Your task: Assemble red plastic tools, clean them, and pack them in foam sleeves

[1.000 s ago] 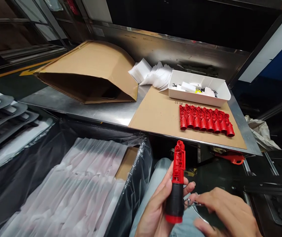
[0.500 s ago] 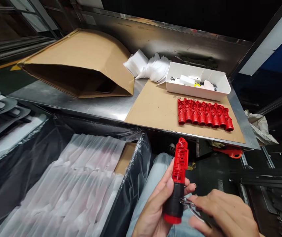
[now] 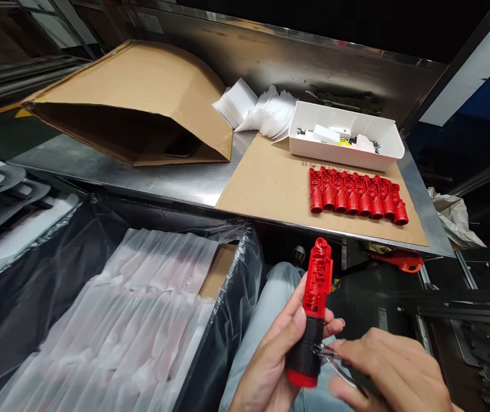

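My left hand (image 3: 273,355) is wrapped round a red and black plastic housing (image 3: 319,277), held upright above my lap. Its upper half is open red ribbing; below is a smooth black sleeve and a red end rim. My right hand (image 3: 393,366) grips a small pair of metal pliers (image 3: 335,361), whose jaws touch the right side of the black sleeve. The plier handles are partly covered by my fingers. On a cardboard sheet (image 3: 266,189) beyond my hands, several similar red housings (image 3: 352,194) lie side by side in a row.
A white bin (image 3: 343,151) with small parts stands behind the row. Beside it lie white sleeves (image 3: 273,111) and an open cardboard box (image 3: 154,80) on the metal bench (image 3: 185,186). At lower left, a lined crate (image 3: 238,286) holds several wrapped pieces (image 3: 142,320).
The view has shifted slightly, so the bench sits a little higher. Both hands keep their grips, and the plier jaws stay against the black sleeve.
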A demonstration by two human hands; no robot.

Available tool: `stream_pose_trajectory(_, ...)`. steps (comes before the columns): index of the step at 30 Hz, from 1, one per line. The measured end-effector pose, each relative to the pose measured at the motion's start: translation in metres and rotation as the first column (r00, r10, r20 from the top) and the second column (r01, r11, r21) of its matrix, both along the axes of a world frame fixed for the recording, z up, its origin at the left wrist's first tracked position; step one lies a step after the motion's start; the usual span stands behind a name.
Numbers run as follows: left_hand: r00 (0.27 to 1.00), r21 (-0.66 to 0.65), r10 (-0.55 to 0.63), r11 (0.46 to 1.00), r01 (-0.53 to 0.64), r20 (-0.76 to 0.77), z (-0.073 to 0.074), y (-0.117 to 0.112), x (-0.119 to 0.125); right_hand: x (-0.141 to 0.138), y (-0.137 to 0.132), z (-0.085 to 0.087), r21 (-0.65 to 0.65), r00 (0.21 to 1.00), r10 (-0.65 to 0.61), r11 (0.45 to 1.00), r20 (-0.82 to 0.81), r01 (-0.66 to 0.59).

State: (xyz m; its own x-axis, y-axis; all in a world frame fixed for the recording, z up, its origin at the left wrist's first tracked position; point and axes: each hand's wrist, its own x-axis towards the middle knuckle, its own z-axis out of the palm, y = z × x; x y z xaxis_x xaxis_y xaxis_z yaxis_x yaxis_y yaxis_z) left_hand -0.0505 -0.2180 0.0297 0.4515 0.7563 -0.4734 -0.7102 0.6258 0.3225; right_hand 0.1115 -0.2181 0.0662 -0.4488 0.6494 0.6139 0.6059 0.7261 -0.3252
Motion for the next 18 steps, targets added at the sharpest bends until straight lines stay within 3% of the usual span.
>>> stream_pose_trajectory(11, 0.999, -0.009, -0.022, 1.000, 0.022, -0.036, 0.003, 0.001, 0.002, 0.001, -0.004, -0.008, 0.031, 1.000, -0.018, 0.999, 0.019, 0.017)
stream_pose_trajectory(18, 0.998, -0.064, -0.005, 0.998, 0.009, 0.068, -0.001, 0.002, 0.003, 0.028, -0.010, 0.004, -0.206, 0.996, -0.067, 0.977, -0.053, 0.055)
